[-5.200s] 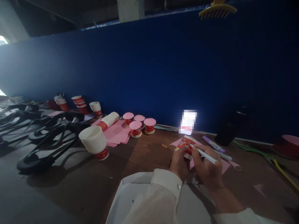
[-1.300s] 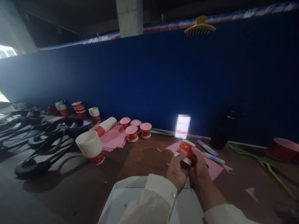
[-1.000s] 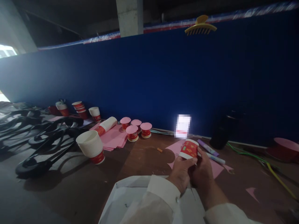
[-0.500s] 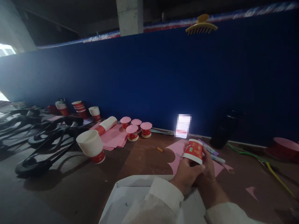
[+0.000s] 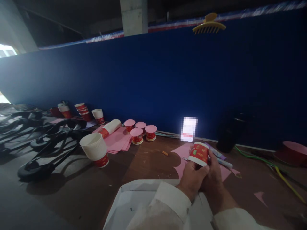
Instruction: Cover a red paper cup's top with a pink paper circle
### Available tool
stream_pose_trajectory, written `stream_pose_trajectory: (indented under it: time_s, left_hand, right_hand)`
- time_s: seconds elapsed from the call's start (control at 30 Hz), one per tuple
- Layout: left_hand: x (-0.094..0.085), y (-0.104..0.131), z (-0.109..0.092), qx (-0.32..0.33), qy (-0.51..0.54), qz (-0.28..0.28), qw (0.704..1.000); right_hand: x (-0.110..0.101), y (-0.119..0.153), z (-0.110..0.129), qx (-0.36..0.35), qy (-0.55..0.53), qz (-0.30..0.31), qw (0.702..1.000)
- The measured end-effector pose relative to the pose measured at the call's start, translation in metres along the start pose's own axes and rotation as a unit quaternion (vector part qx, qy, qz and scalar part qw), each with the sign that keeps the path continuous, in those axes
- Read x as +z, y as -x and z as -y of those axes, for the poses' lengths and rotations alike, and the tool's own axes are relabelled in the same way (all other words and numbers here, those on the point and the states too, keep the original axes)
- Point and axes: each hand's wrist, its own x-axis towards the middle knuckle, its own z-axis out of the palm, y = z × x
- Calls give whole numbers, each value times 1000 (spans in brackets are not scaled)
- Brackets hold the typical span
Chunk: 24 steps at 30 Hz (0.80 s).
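A red paper cup with gold print and a white rim is held between my two hands, tilted, above cut pink paper. My left hand grips it from the near left side, with the thumb near the lower rim. Wrapped round its right side is my right hand, fingers closed on the wall. The cup's inside is hidden from me. Just behind the hands lie pens or tubes, partly covered. Several red cups topped with pink paper discs stand further left.
White nested paper cups stand left, beside stacked pink sheets and a lying cup stack. Black headset-like gear covers the far left. A lit phone leans against the blue partition. A white box sits in front.
The view has shifted very slightly. Both hands keep the cup in nearly the same place, with the cup tilted a little differently.
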Motion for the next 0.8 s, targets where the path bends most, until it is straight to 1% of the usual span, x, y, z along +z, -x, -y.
stream_pose_trajectory:
  time_s: [0.07, 0.1, 0.13, 0.17, 0.2, 0.23, 0.27, 0.3, 0.33, 0.37, 0.4, 0.43, 0.47, 0.53, 0.6, 0.67, 0.73, 0.8]
  left_hand:
    - [-2, -5, -1, 13, 24, 8, 1000]
    - [-3, -8, -1, 13, 49, -7, 999]
    - [-5, -12, -2, 8, 76, -27, 997]
    - [-8, -15, -3, 7, 98, -46, 994]
    - [-11, -19, -3, 27, 120, -65, 990]
    - [-13, -23, -4, 38, 141, -74, 987]
    - [-16, -26, -5, 45, 158, -76, 984]
    - [-18, -28, -5, 47, 165, -69, 983]
    - [-20, -30, -6, 51, 169, -61, 982]
    - [-21, -31, -7, 55, 170, -52, 982]
    - [-22, -31, -8, 58, 169, -42, 983]
    - [-23, -32, -10, 59, 168, -35, 983]
    - [-23, -31, -11, 56, 166, -31, 984]
    - [-24, -31, -15, 44, 164, -34, 985]
    - [-25, -32, -18, 45, 170, -35, 984]
    - [-25, -33, -20, 64, 171, -23, 983]
    - [-24, -35, -20, 80, 150, -13, 985]
    - [-22, -35, -20, 80, 116, -11, 990]
  right_hand:
    - [-1, -1, -3, -62, 41, -21, 997]
    - [-2, -2, -4, -105, 66, -44, 991]
    - [-3, -3, -5, -157, 95, -77, 980]
    - [-5, -3, -4, -213, 128, -115, 962]
    - [-5, -2, -2, -271, 165, -151, 936]
    - [-6, 0, 0, -333, 212, -177, 901]
    - [-6, 2, 3, -396, 271, -186, 857]
    - [-5, 6, 5, -458, 330, -174, 807]
    - [-4, 10, 7, -509, 378, -138, 761]
    - [-3, 13, 7, -544, 407, -90, 728]
    - [-1, 17, 7, -567, 421, -44, 707]
    - [0, 20, 6, -577, 428, -4, 696]
    - [1, 22, 4, -578, 431, 25, 692]
    - [2, 25, -1, -571, 438, 51, 692]
    - [2, 25, -4, -563, 448, 47, 692]
    - [3, 25, -4, -553, 460, 32, 694]
    - [3, 26, -4, -537, 472, 20, 699]
    - [4, 26, -3, -527, 480, 13, 701]
